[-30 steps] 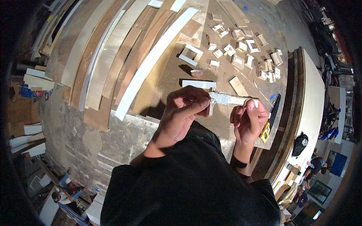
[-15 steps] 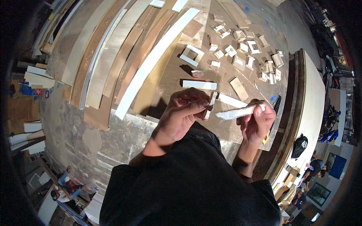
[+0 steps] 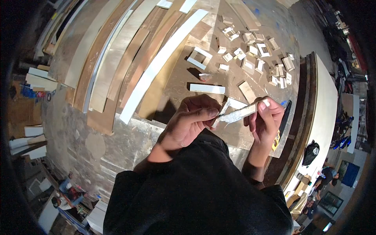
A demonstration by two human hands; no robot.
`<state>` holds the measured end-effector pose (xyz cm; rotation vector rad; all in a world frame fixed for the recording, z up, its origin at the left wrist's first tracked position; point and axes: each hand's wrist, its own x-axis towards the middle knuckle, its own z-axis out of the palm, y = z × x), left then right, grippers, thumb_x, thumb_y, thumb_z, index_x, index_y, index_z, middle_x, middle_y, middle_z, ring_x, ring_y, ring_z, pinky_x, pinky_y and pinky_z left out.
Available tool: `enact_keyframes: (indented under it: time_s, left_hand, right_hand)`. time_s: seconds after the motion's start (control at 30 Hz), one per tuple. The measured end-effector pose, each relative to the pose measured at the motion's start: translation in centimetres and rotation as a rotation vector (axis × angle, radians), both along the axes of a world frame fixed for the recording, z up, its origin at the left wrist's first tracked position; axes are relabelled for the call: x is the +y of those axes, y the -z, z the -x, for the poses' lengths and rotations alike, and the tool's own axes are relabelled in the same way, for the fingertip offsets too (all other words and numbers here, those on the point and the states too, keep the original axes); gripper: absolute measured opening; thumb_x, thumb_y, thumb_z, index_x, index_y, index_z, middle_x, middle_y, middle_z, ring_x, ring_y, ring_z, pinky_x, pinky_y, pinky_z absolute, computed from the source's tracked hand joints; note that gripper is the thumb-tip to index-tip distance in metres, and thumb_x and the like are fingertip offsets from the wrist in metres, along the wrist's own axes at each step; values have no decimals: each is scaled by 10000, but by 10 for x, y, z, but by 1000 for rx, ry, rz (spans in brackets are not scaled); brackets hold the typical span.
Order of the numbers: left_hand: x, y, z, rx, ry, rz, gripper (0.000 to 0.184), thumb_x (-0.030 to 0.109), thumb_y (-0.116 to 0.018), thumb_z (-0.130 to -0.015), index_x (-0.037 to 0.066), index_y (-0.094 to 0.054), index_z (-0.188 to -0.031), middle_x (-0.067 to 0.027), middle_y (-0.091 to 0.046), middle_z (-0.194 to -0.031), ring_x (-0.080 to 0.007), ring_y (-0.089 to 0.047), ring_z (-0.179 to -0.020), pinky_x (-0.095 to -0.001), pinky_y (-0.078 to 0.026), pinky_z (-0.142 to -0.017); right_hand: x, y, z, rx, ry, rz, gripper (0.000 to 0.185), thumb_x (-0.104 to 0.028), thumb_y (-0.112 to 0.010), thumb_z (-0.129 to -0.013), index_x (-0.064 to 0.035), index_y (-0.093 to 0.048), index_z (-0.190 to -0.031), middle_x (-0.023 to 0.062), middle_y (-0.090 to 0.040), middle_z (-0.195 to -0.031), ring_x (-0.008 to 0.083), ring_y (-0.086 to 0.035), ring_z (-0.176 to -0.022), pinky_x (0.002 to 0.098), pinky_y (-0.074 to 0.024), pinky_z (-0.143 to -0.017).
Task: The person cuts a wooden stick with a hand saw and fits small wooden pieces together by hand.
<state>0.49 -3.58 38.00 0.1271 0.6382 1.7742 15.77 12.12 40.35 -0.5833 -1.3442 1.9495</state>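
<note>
My left hand [image 3: 192, 119] pinches a small wooden piece [image 3: 223, 111] that stands on edge between thumb and fingers. Between the thumb and fingers of my right hand [image 3: 267, 119] is a narrow stick [image 3: 239, 114] with a whitish, smeared end. That end meets or overlaps the small piece; whether they touch is hard to tell. Beyond my hands a white strip [image 3: 206, 88] lies on the brown work board [image 3: 176, 84], near a small reddish-white lump [image 3: 204, 77]. Another white strip [image 3: 236, 103] lies partly behind the stick.
Long boards [image 3: 135, 92] lie side by side at the left. Several small wooden blocks and frames [image 3: 199, 58] are scattered beyond my hands. A yellow-handled saw [image 3: 276, 141] lies right of my right hand. A black bag [image 3: 311, 152] sits farther right. People are in the background.
The stick in my right hand swung away from the small piece, then came back to it at a slant. The small piece tilted slightly in my left hand.
</note>
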Motion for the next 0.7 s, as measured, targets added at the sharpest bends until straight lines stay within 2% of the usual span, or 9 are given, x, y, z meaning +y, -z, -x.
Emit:
enact_keyframes:
  time_s: [0.17,0.33,0.4,0.63,0.7]
  left_hand:
    - [-1,11,1,-13,48,-53,206,100,-642,-897,-15,-634,-1067,-130,-684,-919,-193,-625,-761,-291,-460,-646]
    - [-2,7,0,-56,42,-6,205,99,-648,-892,-16,-633,-1062,-121,-678,-899,-190,-629,-764,-287,-461,-654]
    - [-1,10,3,-147,70,-127,149,12,-666,-887,-7,-688,-1032,-105,-721,-928,-171,-690,-782,-296,-562,-709]
    - [-2,13,-1,-89,-17,-59,154,20,-668,-895,-1,-684,-1046,-97,-721,-941,-158,-700,-811,-289,-580,-731]
    - [-3,15,-2,-33,-37,-42,177,42,-617,-912,-21,-628,-1076,-143,-698,-974,-218,-686,-901,-320,-532,-763]
  right_hand:
    - [12,0,4,73,73,98,239,-115,-597,-960,24,-578,-767,89,-571,-560,116,-419,-330,292,-418,-374]
    - [2,-6,3,58,-37,88,271,-118,-588,-960,14,-556,-725,80,-552,-546,109,-413,-333,295,-423,-384]
    - [1,-1,7,69,-13,133,291,-131,-590,-959,5,-549,-705,79,-554,-543,107,-412,-332,297,-419,-375]
    - [-11,8,1,-17,-100,213,224,-85,-584,-946,19,-576,-748,85,-582,-561,111,-442,-331,286,-458,-384]
    - [-11,10,-1,27,-141,204,211,-74,-574,-944,27,-582,-759,88,-588,-569,112,-443,-330,283,-459,-383]
